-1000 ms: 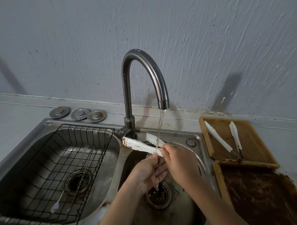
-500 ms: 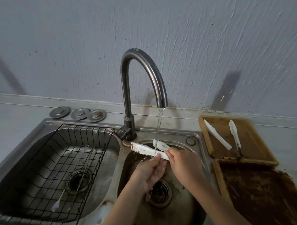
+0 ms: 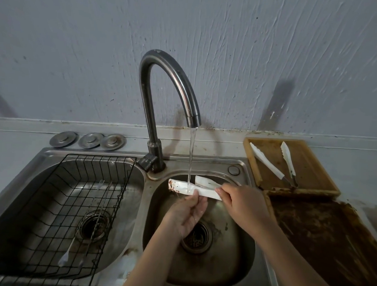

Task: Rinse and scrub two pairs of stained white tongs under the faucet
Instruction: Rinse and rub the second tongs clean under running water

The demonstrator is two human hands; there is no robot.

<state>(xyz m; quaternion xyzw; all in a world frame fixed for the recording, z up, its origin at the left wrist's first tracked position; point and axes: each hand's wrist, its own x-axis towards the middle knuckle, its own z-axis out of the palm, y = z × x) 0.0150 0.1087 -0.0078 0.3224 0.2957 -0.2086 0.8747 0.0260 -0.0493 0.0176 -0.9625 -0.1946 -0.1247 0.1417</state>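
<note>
White tongs point(image 3: 182, 187) with a brown-red stain at their left tip lie across the right sink basin point(image 3: 241, 249), under the water stream from the dark faucet point(image 3: 175, 81). My right hand point(image 3: 243, 202) grips their right end. My left hand point(image 3: 187, 214) pinches the near arm from below, just right of where the water lands. A second pair of white tongs point(image 3: 266, 162) lies spread open on a wooden tray point(image 3: 311, 170) to the right of the sink.
The left basin holds a black wire rack point(image 3: 50, 212) with a small white utensil point(image 3: 64, 258) in it. Three metal drain lids point(image 3: 89, 140) sit behind it. A stained brown board point(image 3: 330, 242) lies at the right, near the tray.
The tongs have shifted to the right and slightly lower under the stream, so the water now falls nearer their stained tip. Both hands moved with them.
</note>
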